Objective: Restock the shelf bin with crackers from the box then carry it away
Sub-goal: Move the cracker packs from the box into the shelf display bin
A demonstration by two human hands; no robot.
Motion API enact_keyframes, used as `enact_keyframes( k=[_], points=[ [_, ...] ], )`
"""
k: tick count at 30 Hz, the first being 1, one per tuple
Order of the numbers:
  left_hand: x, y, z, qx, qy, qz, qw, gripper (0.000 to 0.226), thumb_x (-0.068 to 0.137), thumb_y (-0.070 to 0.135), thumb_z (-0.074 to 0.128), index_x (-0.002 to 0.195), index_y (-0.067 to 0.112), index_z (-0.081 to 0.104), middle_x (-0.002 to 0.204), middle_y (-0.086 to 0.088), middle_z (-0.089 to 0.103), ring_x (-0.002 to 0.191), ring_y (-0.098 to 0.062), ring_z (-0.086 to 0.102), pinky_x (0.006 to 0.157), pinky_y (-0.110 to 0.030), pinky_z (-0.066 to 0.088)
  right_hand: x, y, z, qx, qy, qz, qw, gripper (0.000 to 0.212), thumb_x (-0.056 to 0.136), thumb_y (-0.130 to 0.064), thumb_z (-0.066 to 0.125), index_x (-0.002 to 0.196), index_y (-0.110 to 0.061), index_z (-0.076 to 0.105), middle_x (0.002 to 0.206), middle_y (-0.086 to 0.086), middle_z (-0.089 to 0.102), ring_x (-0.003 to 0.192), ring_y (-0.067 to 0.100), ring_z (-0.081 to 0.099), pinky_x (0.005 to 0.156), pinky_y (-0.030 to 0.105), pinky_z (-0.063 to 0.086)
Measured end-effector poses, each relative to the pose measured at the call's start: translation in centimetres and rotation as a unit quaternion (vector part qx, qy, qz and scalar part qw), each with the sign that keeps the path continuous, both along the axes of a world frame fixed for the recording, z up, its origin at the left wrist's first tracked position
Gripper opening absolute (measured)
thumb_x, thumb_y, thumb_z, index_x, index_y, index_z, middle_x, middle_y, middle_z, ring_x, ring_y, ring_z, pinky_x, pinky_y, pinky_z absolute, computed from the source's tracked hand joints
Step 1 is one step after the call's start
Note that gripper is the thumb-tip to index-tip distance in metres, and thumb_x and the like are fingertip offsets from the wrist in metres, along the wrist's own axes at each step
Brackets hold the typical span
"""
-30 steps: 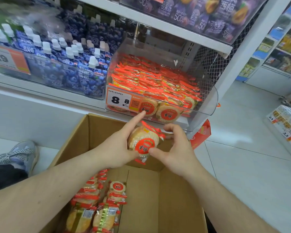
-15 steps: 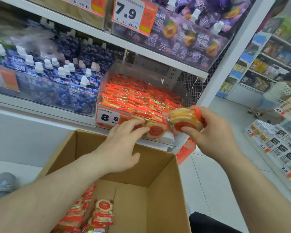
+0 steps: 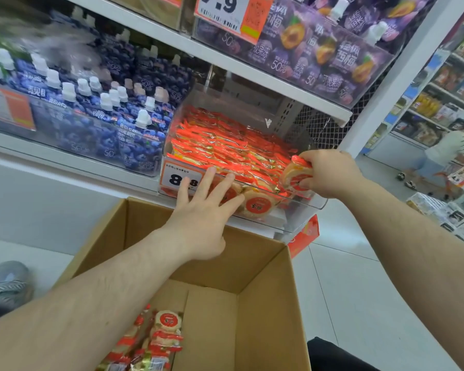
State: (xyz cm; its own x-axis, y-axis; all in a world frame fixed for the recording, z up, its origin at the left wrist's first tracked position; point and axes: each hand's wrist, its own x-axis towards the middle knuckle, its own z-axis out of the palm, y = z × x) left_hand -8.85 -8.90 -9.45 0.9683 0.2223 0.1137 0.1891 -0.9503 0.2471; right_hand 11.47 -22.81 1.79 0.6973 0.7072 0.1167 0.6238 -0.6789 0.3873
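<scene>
Head view shows the right hand (image 3: 330,172) pinching a round cracker pack (image 3: 296,175) on its edge at the right front corner of the clear shelf bin (image 3: 300,210), while the left hand (image 3: 201,210) lies flat, fingers spread, against that bin's front.

The cracker packs (image 3: 233,148) in the clear shelf bin (image 3: 300,210) are orange-red with gold glints; each pale cracker bears a round red label. The box (image 3: 265,303) is plain brown. The pouches (image 3: 91,113) beside it are blue with white caps.
</scene>
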Motion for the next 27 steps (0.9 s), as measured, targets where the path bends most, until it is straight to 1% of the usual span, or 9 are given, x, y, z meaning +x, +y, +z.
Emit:
enact_keyframes(
  k=[6,10,14,16,19,20,22,25,27],
  points=[
    [0.5,0.1,-0.2,0.005,-0.017,0.008,1.0,0.085,0.083,0.019,0.055,0.152,0.038,0.008,0.157,0.009,-0.025,0.141,-0.027,-0.034,0.113,-0.061,-0.013,1.2,1.1,-0.7,-0.041,0.002,-0.024,0.999,0.057,0.081,-0.041,0.071,0.133,-0.028,0.052,0.118,-0.001,0.064,0.114,0.026,0.055,0.095,0.041,0.037],
    [0.7,0.2,-0.2,0.012,-0.033,0.011,0.999,0.08,0.082,0.022,0.057,0.149,0.038,0.017,0.158,0.009,-0.015,0.144,-0.026,-0.025,0.114,-0.062,-0.004,1.6,1.8,-1.4,-0.058,0.0,-0.019,0.998,0.048,0.08,-0.04,0.07,0.124,-0.028,0.057,0.108,-0.002,0.064,0.11,0.026,0.054,0.094,0.041,0.037],
    [0.6,0.3,-0.3,0.02,-0.037,0.011,0.999,0.074,0.081,0.023,0.058,0.146,0.038,0.027,0.158,0.008,-0.012,0.144,-0.027,-0.022,0.113,-0.061,-0.001,1.7,2.1,-1.6,-0.085,-0.037,-0.002,0.996,0.055,0.075,-0.05,0.073,0.124,-0.033,0.059,0.119,0.005,0.052,0.113,0.028,0.044,0.094,0.04,0.038],
    [0.5,0.4,-0.2,0.021,-0.033,0.01,0.999,0.07,0.081,0.024,0.058,0.145,0.037,0.032,0.158,0.008,-0.012,0.144,-0.027,-0.022,0.114,-0.061,0.0,1.8,1.9,-1.5,-0.091,-0.021,-0.008,0.996,0.055,0.072,-0.052,0.075,0.122,-0.032,0.061,0.114,0.004,0.048,0.109,0.027,0.047,0.089,0.038,0.041],
    [0.5,0.3,-0.2,0.023,-0.029,0.009,0.999,0.067,0.081,0.024,0.059,0.143,0.036,0.036,0.159,0.009,-0.013,0.144,-0.027,-0.022,0.114,-0.061,0.001,2.1,1.6,-2.0,-0.089,0.039,-0.022,0.995,0.037,0.07,-0.044,0.079,0.097,-0.022,0.067,0.091,-0.004,0.045,0.084,0.019,0.053,0.066,0.031,0.043],
    [0.5,0.3,-0.2,0.024,-0.029,0.009,0.999,0.066,0.081,0.024,0.059,0.142,0.036,0.037,0.159,0.008,-0.012,0.144,-0.027,-0.022,0.114,-0.061,0.001,2.2,1.5,-2.3,-0.091,0.042,-0.021,0.995,0.033,0.07,-0.043,0.08,0.09,-0.02,0.066,0.085,-0.006,0.042,0.08,0.018,0.052,0.063,0.031,0.042],
    [0.5,0.3,-0.1,0.025,-0.025,0.012,0.999,0.065,0.081,0.023,0.06,0.141,0.036,0.039,0.159,0.007,-0.012,0.144,-0.027,-0.021,0.113,-0.061,0.002,2.2,1.7,-2.8,-0.098,0.031,-0.013,0.995,0.03,0.071,-0.041,0.08,0.086,-0.02,0.065,0.081,-0.006,0.041,0.079,0.018,0.051,0.064,0.031,0.046],
    [0.5,0.3,0.0,0.026,-0.021,0.012,0.999,0.064,0.081,0.024,0.061,0.14,0.036,0.041,0.159,0.007,-0.012,0.144,-0.028,-0.021,0.114,-0.063,0.004,2.0,2.2,-3.5,-0.111,0.011,-0.005,0.994,0.024,0.074,-0.035,0.075,0.09,-0.019,0.066,0.078,-0.004,0.048,0.077,0.02,0.054,0.067,0.033,0.053],
    [0.5,0.3,-0.1,0.027,-0.021,0.011,0.999,0.063,0.081,0.024,0.061,0.139,0.036,0.041,0.158,0.008,-0.012,0.144,-0.028,-0.021,0.113,-0.064,0.005,2.2,2.2,-4.0,-0.103,-0.003,-0.001,0.995,0.021,0.077,-0.034,0.071,0.093,-0.021,0.066,0.08,-0.002,0.052,0.077,0.022,0.056,0.067,0.033,0.053]
  ],
)
